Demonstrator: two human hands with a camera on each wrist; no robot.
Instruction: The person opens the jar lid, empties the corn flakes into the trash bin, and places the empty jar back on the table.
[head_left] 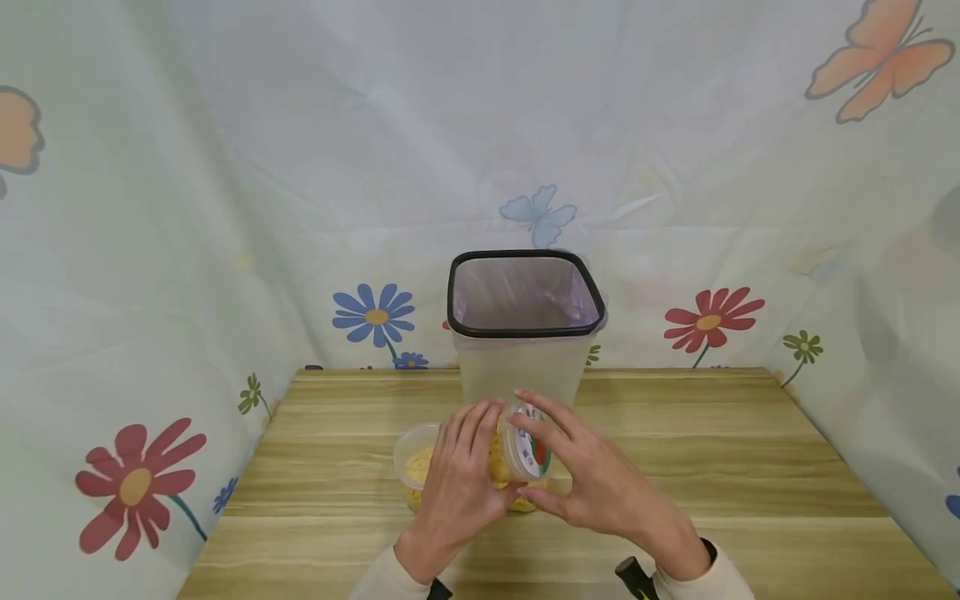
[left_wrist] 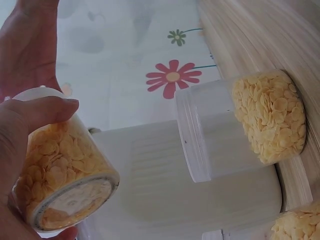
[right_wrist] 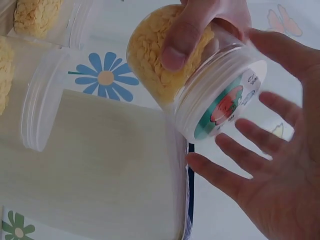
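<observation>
My left hand [head_left: 457,483] grips a clear plastic jar [left_wrist: 67,165] of pale yellow flakes, thumb across its side. The jar is tilted, its round white lid [right_wrist: 227,107] facing right and bearing a red and green printed label. Around that lid my right hand [head_left: 592,475] spreads its fingers, several of them apart from it in the right wrist view. Below, on the table, stands a jar without a lid [head_left: 415,475], partly filled with the same flakes. Another jar of flakes [head_left: 525,505] is mostly hidden behind the hands.
Behind the jars stands a pale bin [head_left: 517,367] with a black rim and a thin plastic liner inside. The wood-grain table [head_left: 697,450] stretches out to both sides. A sheet [head_left: 390,183] printed with flowers and butterflies encloses the back and sides.
</observation>
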